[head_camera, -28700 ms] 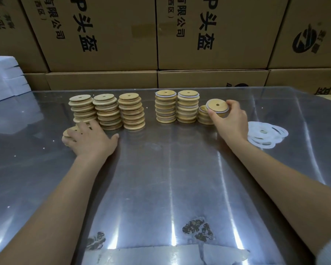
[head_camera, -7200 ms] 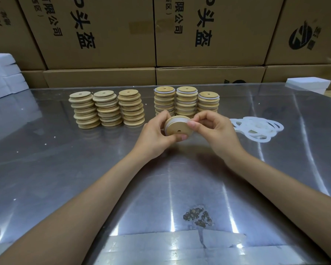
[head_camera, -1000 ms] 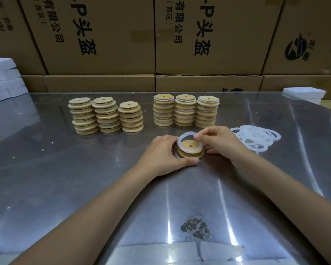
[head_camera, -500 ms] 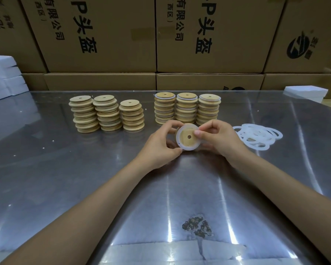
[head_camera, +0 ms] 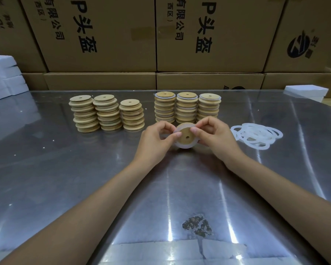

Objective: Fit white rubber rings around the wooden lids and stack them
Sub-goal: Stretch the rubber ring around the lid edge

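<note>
Above the table's middle, lid in hand: a wooden lid (head_camera: 186,136) with a small centre hole is held tilted, its face toward the camera, clear of the metal table (head_camera: 84,178).
Ring on that lid: a white rubber ring (head_camera: 183,145) shows round the lower and left edge; whether it is seated all the way round cannot be told.
Left hand (head_camera: 157,139): fingers curled, thumb and fingertips pinching the lid's left rim.
Right hand (head_camera: 215,137): fingers curled, thumb pressed on the lid's face near the upper right, other fingers behind the rim.
Bare stacks (head_camera: 105,114): three piles of plain wooden lids stand side by side on the left, the rightmost one shorter.
Ringed stacks (head_camera: 186,107): three piles with white edges between the lids stand just behind the hands, touching or nearly touching one another.
Loose rings (head_camera: 256,135): a heap of white rings lies flat on the table, just right of the right hand.
Cardboard cartons (head_camera: 107,35): a wall of them rises behind the table, printed in black with "P头盔", "有限公司" and "(西区)"; the right carton carries a round black logo (head_camera: 298,47).
White blocks (head_camera: 4,77): a pile at the far left; one more white block (head_camera: 306,92) at the far right edge.
Table surface: a dark worn patch (head_camera: 197,224) sits near the front edge.
</note>
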A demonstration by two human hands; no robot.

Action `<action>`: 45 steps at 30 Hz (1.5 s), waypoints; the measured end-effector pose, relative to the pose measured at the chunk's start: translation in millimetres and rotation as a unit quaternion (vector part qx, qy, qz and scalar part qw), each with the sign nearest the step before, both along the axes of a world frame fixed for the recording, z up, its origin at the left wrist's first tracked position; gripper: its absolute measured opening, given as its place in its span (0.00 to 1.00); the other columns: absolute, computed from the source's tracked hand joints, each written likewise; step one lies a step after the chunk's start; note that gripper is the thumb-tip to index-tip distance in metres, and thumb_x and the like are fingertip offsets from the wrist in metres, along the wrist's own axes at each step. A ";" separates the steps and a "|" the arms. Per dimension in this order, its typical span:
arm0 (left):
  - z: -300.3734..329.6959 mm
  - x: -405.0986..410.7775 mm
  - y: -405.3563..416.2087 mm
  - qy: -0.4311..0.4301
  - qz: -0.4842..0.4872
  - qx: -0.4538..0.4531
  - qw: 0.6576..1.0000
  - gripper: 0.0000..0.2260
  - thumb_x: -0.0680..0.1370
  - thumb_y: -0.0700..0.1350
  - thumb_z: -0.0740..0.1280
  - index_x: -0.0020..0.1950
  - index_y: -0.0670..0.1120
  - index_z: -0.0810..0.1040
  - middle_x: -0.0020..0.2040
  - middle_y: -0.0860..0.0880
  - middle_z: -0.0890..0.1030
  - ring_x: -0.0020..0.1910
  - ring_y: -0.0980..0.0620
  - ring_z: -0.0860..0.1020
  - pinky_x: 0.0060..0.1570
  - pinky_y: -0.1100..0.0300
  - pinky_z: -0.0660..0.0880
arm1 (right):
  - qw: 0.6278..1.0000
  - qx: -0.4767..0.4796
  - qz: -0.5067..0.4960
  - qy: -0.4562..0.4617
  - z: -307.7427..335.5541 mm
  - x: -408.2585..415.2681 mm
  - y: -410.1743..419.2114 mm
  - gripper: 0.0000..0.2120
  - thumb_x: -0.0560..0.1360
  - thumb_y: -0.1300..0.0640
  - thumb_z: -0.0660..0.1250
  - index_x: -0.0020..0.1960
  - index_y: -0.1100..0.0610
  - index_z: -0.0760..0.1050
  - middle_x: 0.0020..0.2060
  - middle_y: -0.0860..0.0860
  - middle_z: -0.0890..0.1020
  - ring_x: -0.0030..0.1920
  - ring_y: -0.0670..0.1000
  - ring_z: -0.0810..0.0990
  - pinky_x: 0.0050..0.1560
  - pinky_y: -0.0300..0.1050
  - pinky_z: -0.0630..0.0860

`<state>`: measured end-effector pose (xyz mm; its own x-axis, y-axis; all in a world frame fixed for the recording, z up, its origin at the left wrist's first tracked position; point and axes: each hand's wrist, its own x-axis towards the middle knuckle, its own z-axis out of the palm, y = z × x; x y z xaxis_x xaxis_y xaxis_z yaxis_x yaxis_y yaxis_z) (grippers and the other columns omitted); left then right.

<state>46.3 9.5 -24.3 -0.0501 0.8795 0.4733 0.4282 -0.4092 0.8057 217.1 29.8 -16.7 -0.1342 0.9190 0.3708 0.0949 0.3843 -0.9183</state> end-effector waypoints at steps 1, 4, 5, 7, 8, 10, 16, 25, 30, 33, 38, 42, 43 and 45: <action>0.4 -0.5 -0.2 -0.019 -0.002 -0.011 1.000 0.07 0.72 0.44 0.73 0.38 0.53 0.77 0.40 0.54 0.82 0.45 0.54 0.81 0.51 0.51 0.79 | 1.000 -0.007 0.002 0.010 0.6 0.2 -0.3 0.06 0.74 0.62 0.69 0.41 0.55 0.73 0.35 0.48 0.82 0.38 0.42 0.81 0.41 0.39 0.80; 2.7 -0.8 -2.2 -0.079 -0.018 -0.055 0.995 0.05 0.72 0.43 0.74 0.39 0.49 0.80 0.39 0.50 0.84 0.41 0.54 0.82 0.47 0.57 0.79 | 0.999 -0.033 0.008 0.039 2.0 0.4 -1.4 0.07 0.76 0.62 0.67 0.41 0.57 0.72 0.31 0.46 0.83 0.37 0.41 0.82 0.40 0.36 0.80; 3.8 -0.5 -3.3 -0.101 -0.026 -0.068 0.992 0.04 0.72 0.42 0.74 0.39 0.48 0.80 0.38 0.49 0.84 0.39 0.55 0.82 0.42 0.61 0.79 | 0.998 -0.042 0.009 0.046 2.4 0.2 -1.9 0.07 0.76 0.62 0.67 0.41 0.57 0.72 0.31 0.46 0.83 0.37 0.41 0.82 0.40 0.36 0.80; 6.3 0.5 -5.9 -0.145 -0.040 -0.091 0.985 0.03 0.72 0.41 0.73 0.40 0.45 0.80 0.37 0.49 0.83 0.35 0.59 0.82 0.35 0.68 0.76 | 0.996 -0.063 0.011 0.059 3.7 -0.2 -2.5 0.07 0.76 0.62 0.67 0.40 0.58 0.72 0.31 0.46 0.83 0.37 0.42 0.83 0.40 0.35 0.80; 7.4 0.8 -6.9 -0.159 -0.042 -0.101 0.981 0.03 0.73 0.41 0.73 0.41 0.44 0.81 0.36 0.49 0.83 0.34 0.59 0.81 0.33 0.69 0.76 | 0.995 -0.073 0.011 0.065 4.0 -0.1 -2.9 0.07 0.76 0.62 0.67 0.40 0.58 0.72 0.31 0.46 0.83 0.37 0.42 0.83 0.40 0.35 0.80; 9.4 0.7 -8.7 -0.170 -0.040 -0.118 0.978 0.03 0.73 0.42 0.72 0.42 0.44 0.81 0.37 0.48 0.84 0.35 0.57 0.82 0.35 0.67 0.78 | 0.994 -0.087 0.009 0.072 4.8 -0.3 -3.6 0.07 0.76 0.62 0.67 0.40 0.58 0.72 0.32 0.48 0.83 0.37 0.42 0.83 0.40 0.36 0.80; 12.0 0.3 -12.3 -0.171 -0.037 -0.133 0.975 0.03 0.73 0.44 0.72 0.42 0.45 0.81 0.43 0.43 0.84 0.42 0.50 0.82 0.44 0.58 0.78 | 0.994 -0.090 0.013 0.062 6.8 0.2 -4.6 0.07 0.76 0.61 0.67 0.40 0.58 0.73 0.37 0.52 0.83 0.41 0.46 0.83 0.44 0.39 0.81; 11.0 -2.2 -7.2 -0.173 -0.040 -0.156 0.972 0.03 0.73 0.44 0.73 0.41 0.46 0.81 0.37 0.49 0.84 0.38 0.56 0.83 0.40 0.62 0.78 | 0.984 -0.148 0.033 0.097 6.8 2.6 0.8 0.07 0.76 0.63 0.66 0.40 0.58 0.73 0.42 0.54 0.82 0.44 0.48 0.83 0.41 0.37 0.80; 11.1 -3.3 -6.1 -0.177 -0.054 -0.166 0.969 0.02 0.73 0.42 0.72 0.41 0.46 0.81 0.36 0.51 0.84 0.36 0.56 0.83 0.38 0.65 0.78 | 0.984 -0.155 0.039 0.083 6.9 3.5 1.0 0.05 0.78 0.62 0.64 0.43 0.59 0.74 0.42 0.54 0.82 0.44 0.48 0.82 0.45 0.37 0.81; 9.6 -3.0 -6.7 -0.175 -0.057 -0.151 0.971 0.03 0.73 0.41 0.72 0.40 0.46 0.80 0.34 0.51 0.84 0.34 0.56 0.83 0.37 0.66 0.78 | 0.986 -0.142 0.052 0.068 7.9 3.9 -1.0 0.04 0.78 0.62 0.64 0.44 0.60 0.73 0.41 0.54 0.82 0.42 0.47 0.82 0.42 0.37 0.80; 8.9 -3.1 -8.8 -0.179 -0.067 -0.128 0.973 0.04 0.72 0.38 0.73 0.40 0.44 0.80 0.34 0.51 0.84 0.34 0.58 0.82 0.35 0.66 0.78 | 0.992 -0.098 0.067 0.040 7.9 4.4 -3.0 0.04 0.78 0.62 0.63 0.44 0.57 0.73 0.40 0.52 0.81 0.43 0.46 0.81 0.49 0.43 0.80; 8.6 -3.1 -8.5 -0.176 -0.066 -0.128 0.974 0.03 0.71 0.39 0.73 0.40 0.44 0.81 0.33 0.52 0.84 0.33 0.59 0.81 0.35 0.67 0.78 | 0.993 -0.093 0.063 0.045 6.1 4.7 -2.0 0.05 0.78 0.60 0.64 0.43 0.55 0.74 0.40 0.49 0.81 0.42 0.45 0.81 0.48 0.42 0.80; 8.4 -3.2 -8.3 -0.176 -0.065 -0.128 0.974 0.03 0.71 0.39 0.74 0.40 0.44 0.81 0.33 0.51 0.84 0.32 0.59 0.80 0.34 0.67 0.77 | 0.993 -0.095 0.061 0.046 6.1 4.8 -1.5 0.05 0.78 0.61 0.64 0.43 0.55 0.74 0.39 0.49 0.81 0.43 0.46 0.81 0.47 0.41 0.80; 8.0 -3.8 -7.7 -0.181 -0.068 -0.131 0.972 0.02 0.72 0.40 0.73 0.41 0.43 0.81 0.32 0.51 0.83 0.29 0.59 0.77 0.32 0.67 0.74 | 0.993 -0.098 0.054 0.048 6.0 4.8 -0.6 0.06 0.78 0.61 0.63 0.42 0.56 0.74 0.39 0.50 0.81 0.42 0.46 0.82 0.45 0.39 0.81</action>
<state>42.5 1.8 -16.3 -0.0464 0.9776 0.2051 0.0540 -0.2025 0.9778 221.9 29.2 -10.7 -0.2082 0.9569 0.2022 -0.0285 0.2007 -0.9792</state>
